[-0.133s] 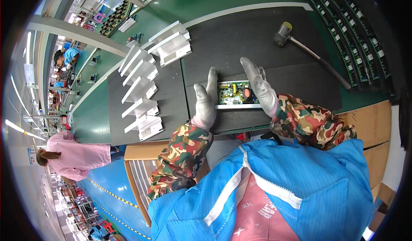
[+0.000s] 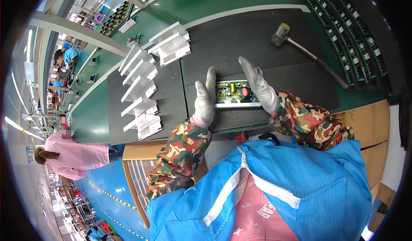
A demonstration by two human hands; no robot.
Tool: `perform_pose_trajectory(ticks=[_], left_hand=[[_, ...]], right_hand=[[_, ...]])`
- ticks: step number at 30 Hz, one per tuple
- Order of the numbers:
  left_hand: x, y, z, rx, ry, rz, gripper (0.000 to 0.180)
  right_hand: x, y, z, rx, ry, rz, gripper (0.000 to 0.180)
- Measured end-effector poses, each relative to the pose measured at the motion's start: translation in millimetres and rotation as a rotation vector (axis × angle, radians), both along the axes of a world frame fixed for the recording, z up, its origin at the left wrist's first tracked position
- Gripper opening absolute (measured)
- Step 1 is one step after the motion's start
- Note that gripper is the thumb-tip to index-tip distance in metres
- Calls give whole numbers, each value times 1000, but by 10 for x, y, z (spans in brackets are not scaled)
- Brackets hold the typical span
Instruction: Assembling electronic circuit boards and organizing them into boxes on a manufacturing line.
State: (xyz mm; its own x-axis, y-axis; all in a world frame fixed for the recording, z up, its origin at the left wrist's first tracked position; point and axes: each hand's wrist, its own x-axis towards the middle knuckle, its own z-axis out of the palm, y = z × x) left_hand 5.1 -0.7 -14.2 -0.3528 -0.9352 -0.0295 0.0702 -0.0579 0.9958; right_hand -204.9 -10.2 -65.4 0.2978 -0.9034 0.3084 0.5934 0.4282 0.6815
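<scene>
A green circuit board [image 2: 230, 92] with a yellow part and a round red-topped part sits in a silver metal bracket on the black mat [image 2: 216, 37]. My left hand [image 2: 204, 100], in a pale glove with grey fingertips, stands on edge along the board's left end, fingers stretched out. At the right end my right hand [image 2: 260, 86], gloved alike, leans inward with its fingers straight and pointing away from me. Both palms face the board and are at or very near its ends; whether they press on it is hard to see.
A mallet [image 2: 281, 36] with a yellow-capped head lies at the far right. Several bent silver brackets [image 2: 141, 93] stand in a row at the left. Rows of circuit boards [image 2: 343, 30] fill the right edge. A person in pink [image 2: 77, 155] is at the far left.
The whole view has shifted very slightly. My hands and the board keep the same places relative to each other.
</scene>
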Motion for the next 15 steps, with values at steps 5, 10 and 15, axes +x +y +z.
perform_pose_trajectory(ticks=[5,10,15], left_hand=[[306,75,285,-462,-381,145,87],[402,195,299,-923,-1006,84,39],[353,132,300,-1034,-847,73,31]], right_hand=[[-487,113,600,-580,2222,-924,65],[-319,351,757,-1034,2858,-1159,46],[-186,449,722,-1125,2929,-1144,33]])
